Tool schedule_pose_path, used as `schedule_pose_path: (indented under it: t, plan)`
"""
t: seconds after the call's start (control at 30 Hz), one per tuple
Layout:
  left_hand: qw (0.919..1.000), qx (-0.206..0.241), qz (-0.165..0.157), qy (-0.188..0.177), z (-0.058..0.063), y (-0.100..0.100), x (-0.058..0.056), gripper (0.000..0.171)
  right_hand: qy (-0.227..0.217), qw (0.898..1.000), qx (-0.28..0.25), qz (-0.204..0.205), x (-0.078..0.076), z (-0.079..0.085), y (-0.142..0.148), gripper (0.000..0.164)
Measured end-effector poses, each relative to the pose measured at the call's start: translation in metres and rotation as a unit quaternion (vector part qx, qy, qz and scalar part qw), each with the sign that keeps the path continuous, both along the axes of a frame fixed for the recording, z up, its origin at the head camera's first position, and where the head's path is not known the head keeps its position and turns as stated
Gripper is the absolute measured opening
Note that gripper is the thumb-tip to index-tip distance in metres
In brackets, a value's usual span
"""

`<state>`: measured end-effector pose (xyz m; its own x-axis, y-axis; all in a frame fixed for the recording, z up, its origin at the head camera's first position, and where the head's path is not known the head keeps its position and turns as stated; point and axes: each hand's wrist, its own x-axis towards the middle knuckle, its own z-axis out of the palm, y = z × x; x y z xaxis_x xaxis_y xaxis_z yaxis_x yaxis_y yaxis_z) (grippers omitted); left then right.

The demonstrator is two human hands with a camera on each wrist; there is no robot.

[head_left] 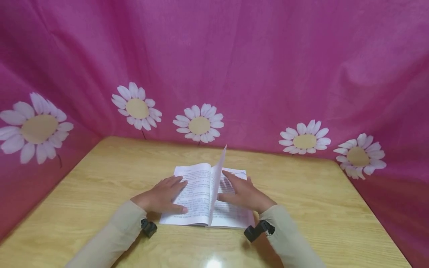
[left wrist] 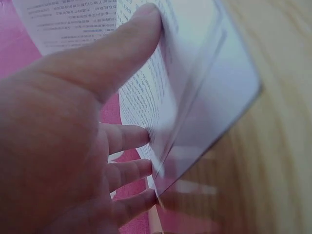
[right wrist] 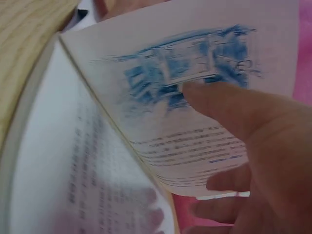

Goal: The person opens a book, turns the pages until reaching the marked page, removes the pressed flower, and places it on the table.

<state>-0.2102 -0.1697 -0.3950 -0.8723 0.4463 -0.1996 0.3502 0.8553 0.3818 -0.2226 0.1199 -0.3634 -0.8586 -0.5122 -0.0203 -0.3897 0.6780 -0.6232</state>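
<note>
Page-turn apparently midway in an open book [head_left: 231,219].
Left hand [head_left: 163,196], fingers straight, touches the left page [head_left: 197,193]; right hand [head_left: 245,193], fingers ungripping, probably must sweep the upright leaf [head_left: 217,180] leftward.

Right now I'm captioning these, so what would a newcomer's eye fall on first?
The magenta cloth with big white flowers, behind the wooden table, likely draws the eye first. Next comes the open book with its raised page between the left fingers and right fingers. The right wrist view shows a blue illustration.

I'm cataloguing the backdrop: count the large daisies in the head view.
5: far-left daisy, back-left daisy, middle daisy, back-right daisy, far-right daisy. Others may be hidden.
</note>
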Motion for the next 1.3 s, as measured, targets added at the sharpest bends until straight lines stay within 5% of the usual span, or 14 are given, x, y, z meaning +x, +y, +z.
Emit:
schedule_pose_path:
  t: [0.4,0.6,0.8,0.97,1.3]
  plan:
    - [0.9998,0.012,0.000,0.016,0.002,-0.003,0.000,0.096,-0.009,0.998,0.004,0.058,0.005,-0.010,-0.014,0.087]
    - [0.9995,0.029,-0.001,-0.014,0.005,-0.015,-0.005,0.093,-0.029,0.998,0.003,0.056,0.008,-0.014,-0.021,0.088]
    - [0.9934,0.103,0.005,-0.051,0.007,-0.027,-0.012,0.068,-0.032,0.998,0.005,0.052,0.010,-0.020,-0.023,0.090]
    - [0.9864,0.146,0.010,-0.075,0.006,-0.033,-0.017,0.069,-0.020,0.998,0.016,0.054,0.011,-0.022,-0.025,0.088]
    - [0.9825,0.183,0.006,-0.034,0.010,-0.037,-0.018,0.070,0.003,0.997,0.046,0.067,0.015,-0.025,-0.029,0.079]
